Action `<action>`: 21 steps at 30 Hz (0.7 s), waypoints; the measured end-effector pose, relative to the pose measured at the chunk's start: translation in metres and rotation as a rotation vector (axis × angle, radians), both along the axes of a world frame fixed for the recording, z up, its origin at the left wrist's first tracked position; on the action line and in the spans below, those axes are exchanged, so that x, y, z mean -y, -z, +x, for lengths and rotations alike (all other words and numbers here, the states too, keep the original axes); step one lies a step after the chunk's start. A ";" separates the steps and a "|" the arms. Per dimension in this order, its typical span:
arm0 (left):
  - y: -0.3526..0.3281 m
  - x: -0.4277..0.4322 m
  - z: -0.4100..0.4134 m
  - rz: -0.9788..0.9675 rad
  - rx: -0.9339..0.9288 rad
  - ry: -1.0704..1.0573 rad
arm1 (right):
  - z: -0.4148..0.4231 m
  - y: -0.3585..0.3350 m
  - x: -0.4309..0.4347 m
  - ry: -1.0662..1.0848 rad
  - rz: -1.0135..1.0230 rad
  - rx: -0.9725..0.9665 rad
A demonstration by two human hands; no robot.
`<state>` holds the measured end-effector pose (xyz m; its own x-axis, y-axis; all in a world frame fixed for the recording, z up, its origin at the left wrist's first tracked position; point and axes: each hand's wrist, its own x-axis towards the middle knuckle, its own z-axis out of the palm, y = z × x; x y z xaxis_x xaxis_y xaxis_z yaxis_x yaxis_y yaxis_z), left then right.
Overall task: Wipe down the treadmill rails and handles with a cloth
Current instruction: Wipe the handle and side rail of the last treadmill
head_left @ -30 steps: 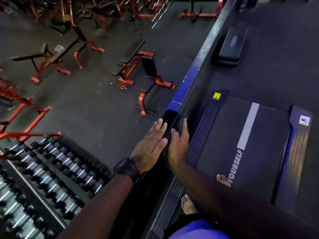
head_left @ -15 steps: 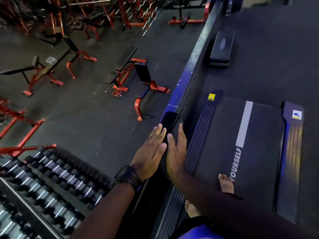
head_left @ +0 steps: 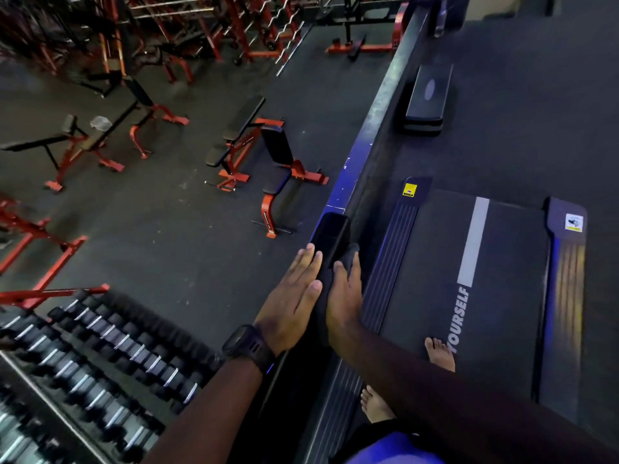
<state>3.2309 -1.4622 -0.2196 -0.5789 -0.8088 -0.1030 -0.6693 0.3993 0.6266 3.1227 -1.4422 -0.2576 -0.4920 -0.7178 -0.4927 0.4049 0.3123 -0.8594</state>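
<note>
Head view, looking down, and we start far left with the dumbbell rack (head_left: 100, 356), rows of dark weights with pale handles. Beyond it on the gym floor (head_left: 174, 256) stand red-framed benches (head_left: 258, 152) with black pads. Now the action: the left hand (head_left: 291, 306), black watch (head_left: 249, 346) on the wrist, lies flat against the outer side of the treadmill handrail (head_left: 330, 229), its fingers (head_left: 306, 262) straight and together, gripping nothing. Just across the rail comes the right hand (head_left: 345, 296), laid along the inner side, fingers (head_left: 351, 272) stretched out and pressing the cloth (head_left: 350, 251) onto the rail rather than curling round it. That cloth is dark, nearly the shade of the handrail; a bunched end pokes out just past the right fingertips, and a dark band runs between the two hands, though whether that band is cloth or bare rail I cannot tell. The rail's blunt end sits just ahead of both sets of fingertips. Moving right, the ribbed side rail (head_left: 392, 262) of the deck runs beside the belt (head_left: 509, 296), which carries a grey stripe and the word YOURSELF. Two bare feet (head_left: 440, 354) stand at the belt's near edge. Up the floor beyond the belt sits a black step platform (head_left: 425, 98), and at far right the other side rail (head_left: 566, 296) catches a yellow and blue glow.
</note>
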 end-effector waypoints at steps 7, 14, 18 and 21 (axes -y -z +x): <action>-0.001 -0.005 0.007 0.008 -0.019 -0.004 | -0.003 -0.002 0.008 0.029 -0.128 -0.174; -0.001 -0.007 0.010 0.005 -0.020 -0.004 | 0.018 -0.005 -0.016 0.015 -0.215 -0.176; -0.003 -0.010 0.010 -0.006 -0.010 0.002 | 0.004 0.003 0.001 0.059 -0.057 -0.081; -0.004 -0.011 0.011 -0.006 0.004 0.011 | 0.012 0.002 -0.007 0.033 0.010 -0.010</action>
<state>3.2415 -1.4516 -0.2161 -0.5871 -0.8033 -0.1001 -0.6674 0.4103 0.6214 3.1343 -1.4352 -0.2601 -0.5199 -0.6962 -0.4950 0.4065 0.3080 -0.8602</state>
